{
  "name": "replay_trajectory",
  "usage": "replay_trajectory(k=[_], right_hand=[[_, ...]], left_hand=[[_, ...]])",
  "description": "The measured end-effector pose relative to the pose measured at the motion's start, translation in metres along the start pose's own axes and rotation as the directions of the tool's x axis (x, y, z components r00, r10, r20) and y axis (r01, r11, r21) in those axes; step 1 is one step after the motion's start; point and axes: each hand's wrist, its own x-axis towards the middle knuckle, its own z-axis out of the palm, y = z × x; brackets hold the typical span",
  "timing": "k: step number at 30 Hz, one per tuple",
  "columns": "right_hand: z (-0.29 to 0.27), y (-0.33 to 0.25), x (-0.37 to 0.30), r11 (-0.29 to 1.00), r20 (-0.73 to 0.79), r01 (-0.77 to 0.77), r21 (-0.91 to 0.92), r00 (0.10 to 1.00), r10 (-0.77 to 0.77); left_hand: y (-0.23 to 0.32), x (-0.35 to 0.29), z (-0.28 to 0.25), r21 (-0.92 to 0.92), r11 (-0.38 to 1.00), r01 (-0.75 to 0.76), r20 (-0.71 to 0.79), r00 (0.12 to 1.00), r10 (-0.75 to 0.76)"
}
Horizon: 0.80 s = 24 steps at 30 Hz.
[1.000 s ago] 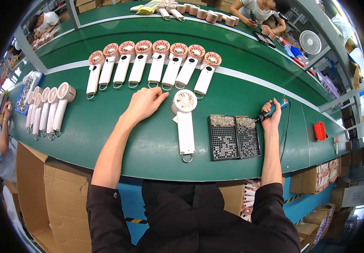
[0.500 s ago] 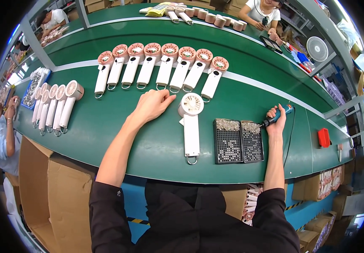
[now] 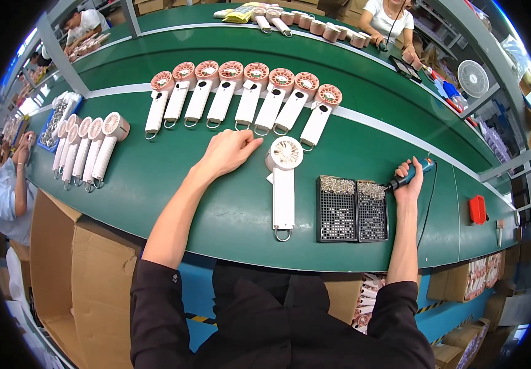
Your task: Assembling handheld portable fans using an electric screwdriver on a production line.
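In my right hand [image 3: 410, 181] is a teal and black electric screwdriver [image 3: 414, 174], its tip pointing left at the screws heaped along the back of a black screw tray [image 3: 372, 209]. A second black tray [image 3: 337, 212] stands against its left side. My left hand [image 3: 231, 152] lies on the table with curled fingers; whether something small is in them is hidden. Just right of it lies a white handheld fan [image 3: 284, 190], grille up and metal loop toward me. Beyond my left hand, several white fans with open pink heads [image 3: 231, 72] form a row.
At left, several assembled fans [image 3: 100, 147] lie beside a blue tray [image 3: 50, 126] of metal loops. A red bin [image 3: 477, 210] and a brush [image 3: 499, 232] lie at right. The screwdriver's cable trails over the green table [image 3: 228, 227]. Co-workers sit at left and across; an open carton [image 3: 102, 270] stands lower left.
The whole view has shifted slightly, with the table's things appearing a little further right. Both my hands keep nearly the same places and grips. The co-worker across has moved their hands.
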Motion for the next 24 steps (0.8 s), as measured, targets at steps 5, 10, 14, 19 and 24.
replay_trajectory(k=[5, 10, 14, 19, 24], right_hand=[[-0.002, 0.001, 0.0, 1.0, -0.006, -0.008, -0.001, 1.0, 0.008], [-0.003, -0.002, -0.005, 0.999, -0.018, 0.018, -0.029, 1.0, -0.018], [-0.004, 0.0, 0.005, 0.999, 0.019, -0.021, 0.033, 1.0, 0.021], [-0.005, -0.001, 0.006, 0.996, 0.003, -0.041, 0.076, 0.999, 0.041], [0.001, 0.004, 0.004, 0.996, -0.005, -0.045, 0.079, 0.999, 0.045]], left_hand=[[0.003, -0.003, -0.002, 0.006, 1.0, 0.008, 0.017, 1.0, -0.008], [-0.005, -0.002, 0.006, -0.06, 0.997, -0.052, 0.012, 0.999, 0.053], [-0.026, 0.002, -0.022, -0.475, 0.88, -0.008, 0.308, 0.935, 0.175], [-0.009, 0.001, -0.036, -0.569, 0.821, -0.05, 0.412, 0.846, 0.338], [0.016, 0.002, -0.026, -0.432, 0.889, -0.149, 0.445, 0.823, 0.354]])
